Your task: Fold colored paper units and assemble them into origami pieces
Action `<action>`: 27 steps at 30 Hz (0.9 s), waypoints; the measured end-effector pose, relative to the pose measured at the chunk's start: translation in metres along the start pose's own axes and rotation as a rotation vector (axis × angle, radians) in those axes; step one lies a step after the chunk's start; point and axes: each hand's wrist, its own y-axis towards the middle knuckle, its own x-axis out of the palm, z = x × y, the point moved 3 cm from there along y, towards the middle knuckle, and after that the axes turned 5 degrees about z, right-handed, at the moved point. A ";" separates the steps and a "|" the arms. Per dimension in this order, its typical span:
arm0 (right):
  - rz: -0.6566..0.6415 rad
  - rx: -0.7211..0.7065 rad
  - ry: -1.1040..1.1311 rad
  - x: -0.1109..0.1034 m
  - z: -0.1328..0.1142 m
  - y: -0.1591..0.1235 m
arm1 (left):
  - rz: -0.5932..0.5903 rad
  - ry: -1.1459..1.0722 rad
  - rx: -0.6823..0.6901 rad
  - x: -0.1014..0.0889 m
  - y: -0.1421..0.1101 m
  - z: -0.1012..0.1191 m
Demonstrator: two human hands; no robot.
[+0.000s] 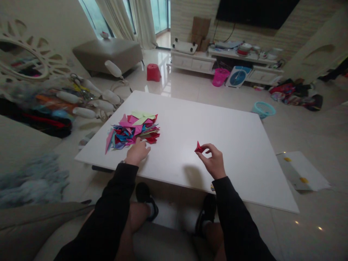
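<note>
My right hand (213, 160) is raised over the white table (176, 145), and its thumb and fingers pinch a small red origami piece (199, 148) with a pointed tip sticking up. Its exact folded shape is too small to make out. At the near edge of a pile of colourful folded papers (130, 130), my left hand (137, 152) reaches in with its fingers apart, the fingertips at the pile's front. The pile holds pink, red, blue, purple and pale green pieces heaped on the table's left side. No piece is visibly gripped by the left hand.
Lamp arms with white shades (104, 105) stand past the table's left edge. A turquoise basket (263, 108) is by the far right corner. Farther back are a red stool (153, 72), a pink bin (220, 77) and a low white cabinet (194, 62).
</note>
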 end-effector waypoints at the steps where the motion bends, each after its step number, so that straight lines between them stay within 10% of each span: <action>1: 0.003 0.019 0.028 0.002 -0.001 0.001 | 0.000 -0.122 0.018 0.001 -0.003 0.015; 8: -0.023 0.081 0.185 0.014 -0.008 0.001 | -0.623 -1.402 -0.056 0.038 -0.049 0.133; 14: -0.098 0.042 0.243 0.012 -0.016 -0.004 | -0.813 -1.769 -0.116 0.051 -0.075 0.162; 27: -0.060 0.163 0.270 -0.003 -0.008 -0.011 | -0.351 -1.654 -0.004 0.042 -0.066 0.171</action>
